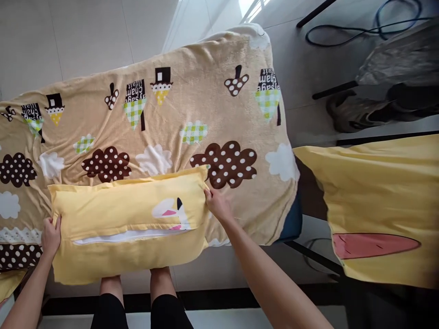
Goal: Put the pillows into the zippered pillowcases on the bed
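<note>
A yellow pillow (126,201) with a white rabbit print is held level between my two hands. Along its face runs a slit, through which a white inner pillow (126,236) shows. My left hand (51,235) is closed on the left edge of the pillow, thumb towards me. On the opposite side, my right hand (217,203) pinches the right edge below the upper corner. Behind the pillow lies a beige blanket (199,91) printed with clouds and trees, spread over a low bed-like surface whose dark blue corner (291,219) shows at the right.
At the right, yellow fabric (384,196) with a pink shape hangs over a dark frame. A blue cable (343,29) lies coiled on the tiled floor (89,36) near a clear plastic bag (394,59). My legs (161,278) stand just below the pillow.
</note>
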Action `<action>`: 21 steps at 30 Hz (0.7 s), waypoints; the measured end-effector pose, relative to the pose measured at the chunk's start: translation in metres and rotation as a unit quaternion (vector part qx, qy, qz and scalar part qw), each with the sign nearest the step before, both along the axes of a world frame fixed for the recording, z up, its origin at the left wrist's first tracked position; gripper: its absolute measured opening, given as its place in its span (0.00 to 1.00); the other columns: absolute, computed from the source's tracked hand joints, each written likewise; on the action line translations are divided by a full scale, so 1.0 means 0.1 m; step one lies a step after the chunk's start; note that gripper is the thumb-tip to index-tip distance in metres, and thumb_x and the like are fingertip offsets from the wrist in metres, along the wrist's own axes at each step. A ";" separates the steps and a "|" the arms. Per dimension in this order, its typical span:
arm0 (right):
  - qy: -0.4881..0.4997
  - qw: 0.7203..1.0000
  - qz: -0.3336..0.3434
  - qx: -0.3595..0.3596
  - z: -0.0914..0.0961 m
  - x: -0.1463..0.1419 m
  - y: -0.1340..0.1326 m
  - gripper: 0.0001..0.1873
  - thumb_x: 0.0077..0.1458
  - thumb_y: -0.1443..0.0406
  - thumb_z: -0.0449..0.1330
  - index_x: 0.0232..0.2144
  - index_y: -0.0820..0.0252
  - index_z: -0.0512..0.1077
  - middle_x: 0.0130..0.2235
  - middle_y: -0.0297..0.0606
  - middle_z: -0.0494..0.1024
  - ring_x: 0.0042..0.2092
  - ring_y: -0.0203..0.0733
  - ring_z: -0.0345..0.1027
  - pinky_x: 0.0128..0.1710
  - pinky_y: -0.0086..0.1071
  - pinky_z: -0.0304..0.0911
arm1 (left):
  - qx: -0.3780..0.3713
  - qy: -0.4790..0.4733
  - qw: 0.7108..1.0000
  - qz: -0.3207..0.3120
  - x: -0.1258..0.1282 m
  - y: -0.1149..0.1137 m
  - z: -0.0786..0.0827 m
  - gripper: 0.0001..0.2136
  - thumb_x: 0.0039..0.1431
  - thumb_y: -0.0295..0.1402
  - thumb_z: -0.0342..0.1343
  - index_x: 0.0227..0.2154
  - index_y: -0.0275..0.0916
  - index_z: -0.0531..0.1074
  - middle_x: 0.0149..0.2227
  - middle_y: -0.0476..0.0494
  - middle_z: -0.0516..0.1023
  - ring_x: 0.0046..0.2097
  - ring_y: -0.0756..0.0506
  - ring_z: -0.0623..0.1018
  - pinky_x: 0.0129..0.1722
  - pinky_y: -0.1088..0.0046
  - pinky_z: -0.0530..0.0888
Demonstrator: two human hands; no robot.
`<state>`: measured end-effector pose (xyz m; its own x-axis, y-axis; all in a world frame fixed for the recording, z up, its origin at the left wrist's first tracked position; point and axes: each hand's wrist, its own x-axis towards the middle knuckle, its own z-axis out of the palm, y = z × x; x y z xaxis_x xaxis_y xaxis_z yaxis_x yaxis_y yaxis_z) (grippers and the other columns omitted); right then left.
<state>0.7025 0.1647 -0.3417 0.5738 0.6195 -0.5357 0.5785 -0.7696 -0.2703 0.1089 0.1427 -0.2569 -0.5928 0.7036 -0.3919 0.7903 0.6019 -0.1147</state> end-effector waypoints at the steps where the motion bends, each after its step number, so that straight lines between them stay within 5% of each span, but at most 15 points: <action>1: -0.010 1.000 0.009 -0.011 -0.02 -0.02 0.06 0.19 0.58 0.55 0.52 0.36 0.65 0.73 0.35 0.54 0.77 0.45 0.58 0.70 0.45 0.45 0.61 | -0.033 -0.012 0.999 -0.022 -0.03 0.02 -0.06 0.20 0.63 0.49 0.43 0.46 0.36 0.64 0.37 0.35 0.74 0.40 0.35 0.76 0.36 0.62 0.71; 5: -0.049 0.987 0.130 0.084 0.11 -0.44 0.27 0.24 0.59 0.62 0.50 0.56 0.66 0.64 0.60 0.56 0.66 0.61 0.57 0.57 0.59 0.48 0.50 | -0.010 -0.014 0.987 -0.162 0.06 0.33 -0.10 0.22 0.61 0.35 0.44 0.55 0.30 0.63 0.52 0.25 0.71 0.56 0.32 0.71 0.52 0.55 0.69; 9: 0.118 0.904 0.364 0.188 0.34 -1.65 0.37 0.22 0.61 0.66 0.47 0.55 0.63 0.66 0.55 0.51 0.72 0.56 0.52 0.65 0.56 0.45 0.55 | 0.079 -0.170 0.931 -0.313 0.90 0.69 -0.19 0.24 0.61 0.31 0.41 0.60 0.31 0.62 0.61 0.32 0.66 0.65 0.40 0.63 0.65 0.61 0.59; 11: 0.187 0.854 0.449 0.183 0.37 -2.21 0.38 0.20 0.61 0.67 0.49 0.54 0.62 0.69 0.56 0.47 0.73 0.57 0.48 0.64 0.57 0.41 0.56 | 0.038 -0.265 0.887 -0.376 1.35 0.76 -0.31 0.24 0.64 0.34 0.41 0.60 0.34 0.63 0.63 0.35 0.66 0.65 0.41 0.63 0.65 0.61 0.57; 13: 0.208 0.842 0.470 0.164 0.30 -2.40 0.40 0.19 0.61 0.65 0.51 0.53 0.60 0.70 0.58 0.44 0.71 0.60 0.45 0.62 0.59 0.39 0.54 | -0.017 -0.308 0.857 -0.412 1.48 0.77 -0.43 0.24 0.65 0.38 0.42 0.61 0.37 0.64 0.64 0.37 0.65 0.66 0.41 0.62 0.66 0.60 0.56; 15: 0.192 0.867 0.440 0.135 0.17 -2.11 0.43 0.19 0.62 0.62 0.52 0.53 0.59 0.70 0.60 0.43 0.70 0.62 0.45 0.59 0.62 0.40 0.50 | -0.043 -0.284 0.876 -0.387 1.18 0.77 -0.49 0.24 0.65 0.41 0.43 0.60 0.38 0.65 0.64 0.37 0.65 0.66 0.41 0.61 0.66 0.58 0.54; 17: 0.152 0.911 0.372 0.094 0.03 -1.45 0.49 0.19 0.62 0.59 0.52 0.52 0.59 0.71 0.58 0.47 0.71 0.62 0.49 0.60 0.63 0.46 0.46 | -0.045 -0.218 0.929 -0.295 0.54 0.77 -0.47 0.23 0.65 0.42 0.43 0.57 0.36 0.68 0.62 0.33 0.67 0.66 0.39 0.62 0.65 0.56 0.55; 21: 0.072 0.979 0.193 0.009 -0.09 -0.05 0.52 0.21 0.61 0.56 0.51 0.48 0.62 0.73 0.53 0.53 0.75 0.56 0.56 0.65 0.59 0.57 0.50 | -0.054 -0.112 0.992 -0.001 -0.74 0.75 -0.27 0.17 0.53 0.46 0.59 0.34 0.35 0.76 0.44 0.30 0.80 0.55 0.29 0.74 0.56 0.46 0.65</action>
<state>0.6979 0.2171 -0.3506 0.2147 0.7851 -0.5810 0.7801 -0.4958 -0.3816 0.0347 0.2179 -0.2841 -0.4814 0.6513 -0.5866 0.8038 0.5950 0.0010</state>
